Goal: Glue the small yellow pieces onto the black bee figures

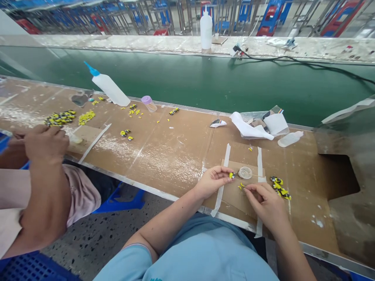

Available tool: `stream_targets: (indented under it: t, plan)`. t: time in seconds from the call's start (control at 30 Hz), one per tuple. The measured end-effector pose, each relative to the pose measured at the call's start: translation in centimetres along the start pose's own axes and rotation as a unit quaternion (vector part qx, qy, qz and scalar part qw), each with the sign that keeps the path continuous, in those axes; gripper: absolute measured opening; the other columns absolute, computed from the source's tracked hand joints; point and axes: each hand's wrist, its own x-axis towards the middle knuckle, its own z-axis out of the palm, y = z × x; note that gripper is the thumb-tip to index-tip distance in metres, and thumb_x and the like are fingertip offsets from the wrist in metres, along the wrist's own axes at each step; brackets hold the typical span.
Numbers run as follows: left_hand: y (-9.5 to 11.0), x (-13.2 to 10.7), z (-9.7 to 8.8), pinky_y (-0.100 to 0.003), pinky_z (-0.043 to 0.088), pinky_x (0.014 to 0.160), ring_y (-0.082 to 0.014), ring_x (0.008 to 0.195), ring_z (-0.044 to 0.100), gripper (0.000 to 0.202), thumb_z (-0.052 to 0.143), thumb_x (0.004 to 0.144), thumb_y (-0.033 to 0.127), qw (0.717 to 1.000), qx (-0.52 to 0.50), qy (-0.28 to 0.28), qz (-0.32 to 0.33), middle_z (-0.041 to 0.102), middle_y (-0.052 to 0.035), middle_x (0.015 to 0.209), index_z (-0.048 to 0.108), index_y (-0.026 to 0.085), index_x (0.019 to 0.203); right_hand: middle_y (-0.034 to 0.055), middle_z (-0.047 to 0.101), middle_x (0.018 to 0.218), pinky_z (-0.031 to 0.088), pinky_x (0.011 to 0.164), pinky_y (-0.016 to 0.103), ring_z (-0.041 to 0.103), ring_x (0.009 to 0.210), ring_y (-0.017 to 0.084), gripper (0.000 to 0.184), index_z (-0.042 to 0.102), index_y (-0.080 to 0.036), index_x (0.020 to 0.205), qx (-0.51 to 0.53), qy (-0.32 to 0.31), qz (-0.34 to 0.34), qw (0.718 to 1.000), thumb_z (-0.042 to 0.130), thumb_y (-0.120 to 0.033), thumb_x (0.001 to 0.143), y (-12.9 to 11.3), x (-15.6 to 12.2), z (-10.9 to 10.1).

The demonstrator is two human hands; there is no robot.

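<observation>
Between the thumb and fingers of my left hand (216, 180) is a small yellow-and-black piece (232, 175), held just above the cardboard. My right hand (265, 199) is in a pinch, its fingertips low over the board beside small curved yellow pieces (240, 186). Whatever those fingertips hold, if anything, is too small to make out. A shallow round clear cup (245, 172) sits beyond both hands, with a thin stick lying across it toward the right. Right of my right hand lies a cluster of yellow-and-black pieces (280, 188).
White tape strips (221, 187) flank my spot. Beyond are a plastic tray with white paper (258, 125) and a small white bottle (290, 138). Leftward stand a blue-tipped bottle (111, 89) and a purple-lidded jar (149, 104). A co-worker's hands (43, 142) are near a pile of pieces (60, 118).
</observation>
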Motion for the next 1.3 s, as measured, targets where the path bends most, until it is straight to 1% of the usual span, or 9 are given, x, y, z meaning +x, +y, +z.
stream_targets:
  t: [0.2,0.33,0.43,0.67,0.8,0.97,1.07,1.17,1.3]
  plan:
    - [-0.1,-0.1,0.0,-0.032,0.047,0.087,-0.014,0.078,0.066,0.046,0.084,0.051,0.04,1.0,0.008,-0.008,0.003,0.07,-0.005,0.08,0.067,0.014,0.085,0.0033,0.063,0.071,0.042,0.052,0.025,0.056,0.056,0.012,0.045,0.067,-0.022,0.076,-0.003,-0.004,-0.003,1.0,0.038,-0.054,0.091,0.2,-0.1,1.0]
    - [0.0,-0.1,0.0,-0.032,0.049,0.086,-0.0136,0.074,0.066,0.047,0.084,0.052,0.041,1.0,0.008,-0.013,-0.003,0.07,-0.0043,0.077,0.066,0.014,0.086,0.0029,0.064,0.078,0.047,0.059,0.024,0.061,0.066,0.013,0.036,0.067,-0.024,0.082,0.005,-0.016,-0.049,0.999,0.041,-0.046,0.092,0.9,-0.1,0.9]
    - [0.0,-0.1,0.1,-0.033,0.049,0.085,-0.0141,0.073,0.066,0.047,0.084,0.053,0.041,1.0,0.008,-0.014,-0.002,0.07,-0.0039,0.076,0.066,0.014,0.086,0.0023,0.064,0.079,0.048,0.06,0.024,0.062,0.067,0.013,0.033,0.068,-0.024,0.082,0.007,-0.03,-0.076,0.997,0.042,-0.043,0.093,1.0,0.1,1.1]
    - [0.0,-0.1,0.2,-0.033,0.049,0.085,-0.0139,0.074,0.066,0.045,0.085,0.052,0.038,1.0,-0.01,-0.006,0.001,0.07,-0.0038,0.078,0.066,0.014,0.085,0.0019,0.065,0.08,0.048,0.06,0.023,0.063,0.068,0.012,0.032,0.067,-0.024,0.082,0.003,-0.043,-0.089,0.995,0.042,-0.041,0.093,0.7,0.3,1.2]
    - [0.2,-0.2,0.4,-0.031,0.05,0.084,-0.0127,0.072,0.066,0.045,0.085,0.05,0.037,1.0,-0.026,0.003,-0.004,0.07,-0.0028,0.076,0.066,0.014,0.082,0.0017,0.065,0.077,0.047,0.058,0.023,0.063,0.065,0.012,0.033,0.065,-0.023,0.08,0.0,-0.023,-0.083,0.996,0.042,-0.043,0.093,0.7,0.1,0.9]
    - [0.1,-0.1,0.2,-0.03,0.05,0.082,-0.0126,0.072,0.066,0.046,0.085,0.05,0.037,1.0,-0.025,0.007,-0.003,0.07,-0.003,0.076,0.066,0.014,0.084,0.0026,0.065,0.076,0.045,0.055,0.024,0.061,0.062,0.013,0.036,0.065,-0.023,0.079,-0.024,0.014,-0.045,0.999,0.041,-0.046,0.092,0.7,-0.3,0.6]
    - [0.0,-0.1,0.2,-0.031,0.05,0.083,-0.0133,0.073,0.067,0.046,0.085,0.05,0.038,1.0,-0.025,0.007,-0.002,0.07,-0.0036,0.078,0.066,0.014,0.084,0.0023,0.065,0.075,0.045,0.055,0.024,0.06,0.061,0.012,0.037,0.065,-0.022,0.079,-0.032,0.022,-0.048,0.998,0.041,-0.046,0.093,0.6,-0.4,0.5]
    - [-0.1,-0.1,0.2,-0.031,0.05,0.083,-0.0134,0.073,0.066,0.045,0.085,0.051,0.038,1.0,-0.022,0.006,-0.004,0.07,-0.0037,0.078,0.066,0.014,0.085,0.0016,0.064,0.073,0.044,0.054,0.022,0.06,0.059,0.011,0.037,0.065,-0.021,0.08,-0.044,0.03,-0.058,0.997,0.041,-0.047,0.093,0.3,-0.4,0.8]
    - [0.0,-0.1,0.2,-0.03,0.05,0.082,-0.0122,0.072,0.065,0.046,0.086,0.049,0.039,1.0,-0.019,0.006,-0.002,0.07,-0.0031,0.076,0.067,0.014,0.084,0.0017,0.063,0.068,0.041,0.049,0.022,0.06,0.055,0.011,0.043,0.065,-0.019,0.077,-0.078,0.052,-0.049,0.994,0.039,-0.051,0.093,-0.3,-0.3,1.8]
